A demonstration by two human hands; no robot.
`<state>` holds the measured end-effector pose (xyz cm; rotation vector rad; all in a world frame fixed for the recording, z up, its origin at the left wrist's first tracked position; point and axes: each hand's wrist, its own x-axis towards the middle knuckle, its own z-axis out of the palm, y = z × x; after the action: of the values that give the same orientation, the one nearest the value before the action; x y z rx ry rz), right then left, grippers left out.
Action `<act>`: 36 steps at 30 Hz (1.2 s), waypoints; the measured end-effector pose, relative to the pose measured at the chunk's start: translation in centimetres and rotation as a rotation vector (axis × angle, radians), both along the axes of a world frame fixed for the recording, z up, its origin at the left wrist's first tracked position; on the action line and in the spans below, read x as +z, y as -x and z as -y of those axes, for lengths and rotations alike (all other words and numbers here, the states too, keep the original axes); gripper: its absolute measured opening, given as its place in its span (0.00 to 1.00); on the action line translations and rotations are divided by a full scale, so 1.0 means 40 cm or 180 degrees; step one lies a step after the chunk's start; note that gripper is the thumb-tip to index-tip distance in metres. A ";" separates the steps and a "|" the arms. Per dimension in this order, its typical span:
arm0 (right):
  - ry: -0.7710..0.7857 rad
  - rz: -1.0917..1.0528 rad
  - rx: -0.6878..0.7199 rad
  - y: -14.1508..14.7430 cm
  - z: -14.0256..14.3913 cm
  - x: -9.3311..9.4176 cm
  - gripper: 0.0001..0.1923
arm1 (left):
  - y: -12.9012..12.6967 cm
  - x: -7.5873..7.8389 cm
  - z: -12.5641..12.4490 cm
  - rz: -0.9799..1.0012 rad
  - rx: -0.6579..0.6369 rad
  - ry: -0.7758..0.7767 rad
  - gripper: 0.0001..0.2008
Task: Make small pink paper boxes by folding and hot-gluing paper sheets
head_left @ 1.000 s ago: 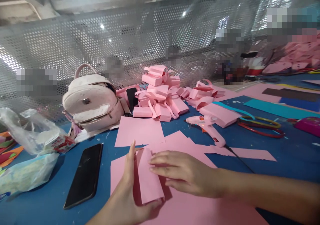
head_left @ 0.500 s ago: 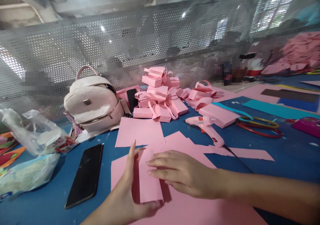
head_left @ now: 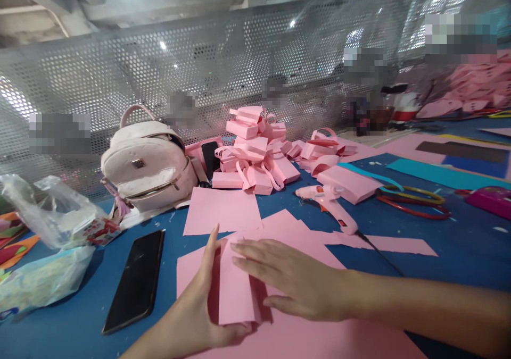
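Observation:
A folded pink paper box piece (head_left: 236,295) stands on the table before me, its long flat face up. My left hand (head_left: 202,303) grips it from the left, thumb at the near end and index finger along the far left side. My right hand (head_left: 297,279) lies over its right side, fingers stretched out and fingertips resting on the top face. Larger pink sheets (head_left: 311,332) lie beneath it. Beyond my right hand rests a pink hot glue gun (head_left: 329,202) with a black cord.
A black phone (head_left: 136,279) and clear plastic bags (head_left: 48,274) lie on the left. Behind stand a white backpack (head_left: 147,162) and a pile of pink paper boxes (head_left: 255,151). Hair hoops (head_left: 415,205) and a turquoise strip (head_left: 443,174) are at right, before a perforated metal screen (head_left: 239,56).
My right fingers have shifted slightly left over the top face and spread a little, the thumb apart. The folded paper has tilted slightly, and my left hand keeps its grip.

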<state>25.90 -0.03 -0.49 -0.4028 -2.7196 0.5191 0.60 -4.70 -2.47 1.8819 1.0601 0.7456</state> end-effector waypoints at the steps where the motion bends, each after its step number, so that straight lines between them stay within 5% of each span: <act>1: 0.0015 -0.0014 -0.0009 0.000 0.000 0.000 0.33 | -0.001 0.001 0.000 0.0007 -0.0014 0.0003 0.70; 15: -0.0005 -0.0069 0.0089 0.000 0.000 -0.003 0.33 | 0.009 -0.001 -0.004 0.0151 0.0029 0.0174 0.73; 25: -0.0128 -0.0053 0.0044 0.000 -0.006 -0.001 0.30 | 0.044 0.011 -0.028 -0.0088 -0.0231 0.0087 0.64; 36: -0.0376 0.0025 0.0074 0.001 -0.006 0.004 0.29 | 0.055 0.002 -0.032 -0.0323 -0.0329 0.0055 0.69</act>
<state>25.87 0.21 -0.34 -0.3436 -2.7486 0.3612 -1.61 -3.42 -2.40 1.9612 1.0197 0.5852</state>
